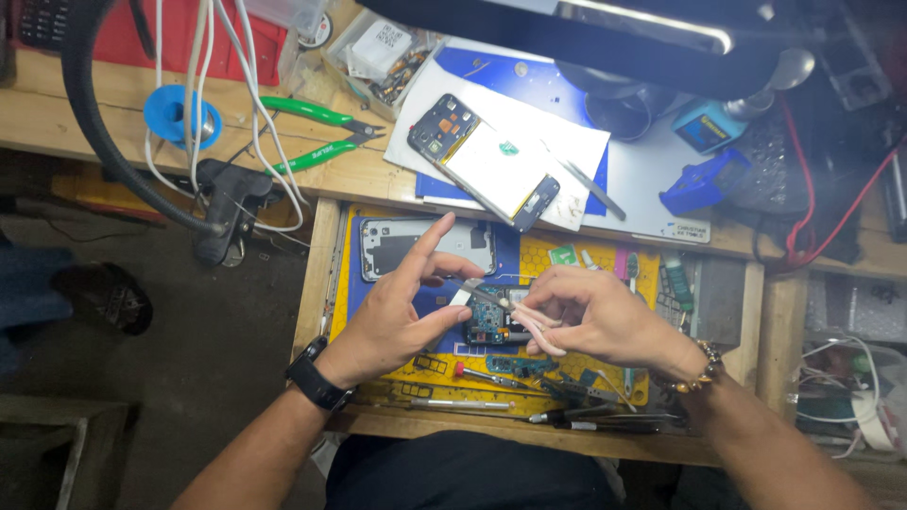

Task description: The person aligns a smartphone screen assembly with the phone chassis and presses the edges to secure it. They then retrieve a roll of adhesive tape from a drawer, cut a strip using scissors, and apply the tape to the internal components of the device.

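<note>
Two hands meet over a pulled-out drawer lined with a yellow and blue work mat (576,260), and between them sits a small blue-green circuit board (489,326). The left hand (402,307) pinches the board's left edge between thumb and a lower finger, the index finger raised and stretched out of the way, apparently so the board stays steady while its face remains open to view. The right hand (590,316) has its fingers closed round a thin metal tool, probably tweezers (484,296), whose tip lies across the top of the board; the grip is close to the tip, which suits fine work.

Just beyond the left hand, a silver phone back cover (383,250) lies flat on the mat. Near the person's body, small screwdrivers and picks (491,378) lie in a loose row along the drawer's near edge, within easy reach of either hand.

Farther off, on the table (57,118), an opened phone (482,161) rests face down on a sheet of white paper (567,132), its insides exposed. To the left of it lie green-handled pliers (316,132) and a blue spool of solder wire (179,113), with white cables trailing across them. A blue plastic stand (704,181) sits at the far right, beside a tangle of red wire (803,222).
</note>
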